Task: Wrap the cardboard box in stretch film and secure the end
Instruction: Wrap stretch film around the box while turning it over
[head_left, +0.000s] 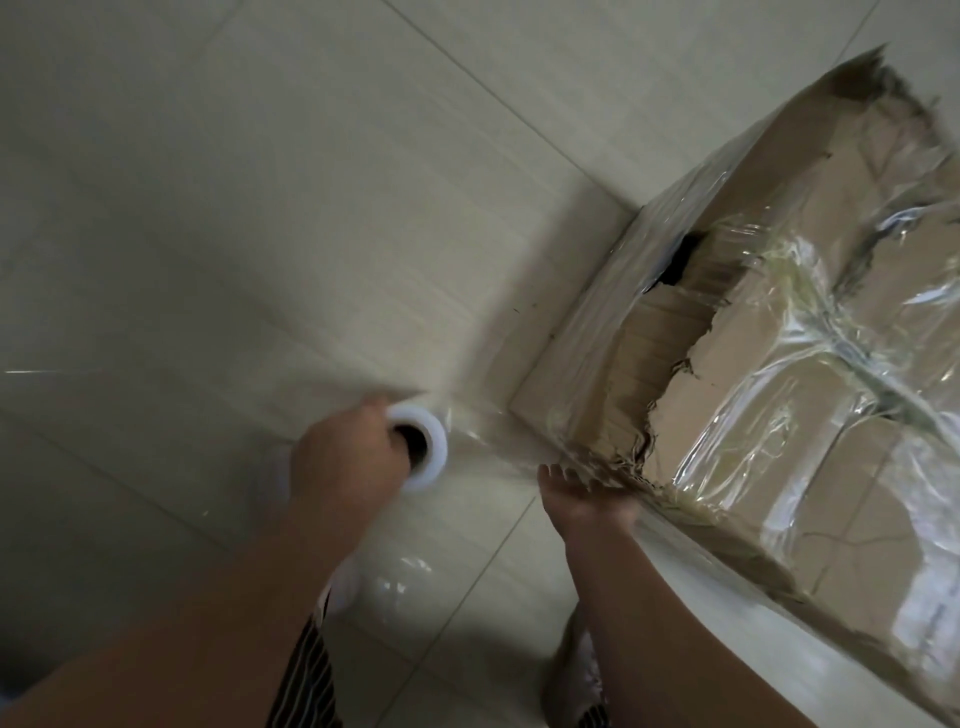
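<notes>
- left hand (348, 457) grips the film roll (423, 448) by its end, held away to pull the film (491, 449) taut
- right hand (584, 501), fingers flat, pins film to the box (769, 358) corner

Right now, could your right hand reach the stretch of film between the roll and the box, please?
Probably yes: the right hand rests at the torn corner of the cardboard box, beside the taut film, with nothing between them. The left hand holds the roll.

Brown cardboard box (769, 395), white film roll (423, 449)
</notes>
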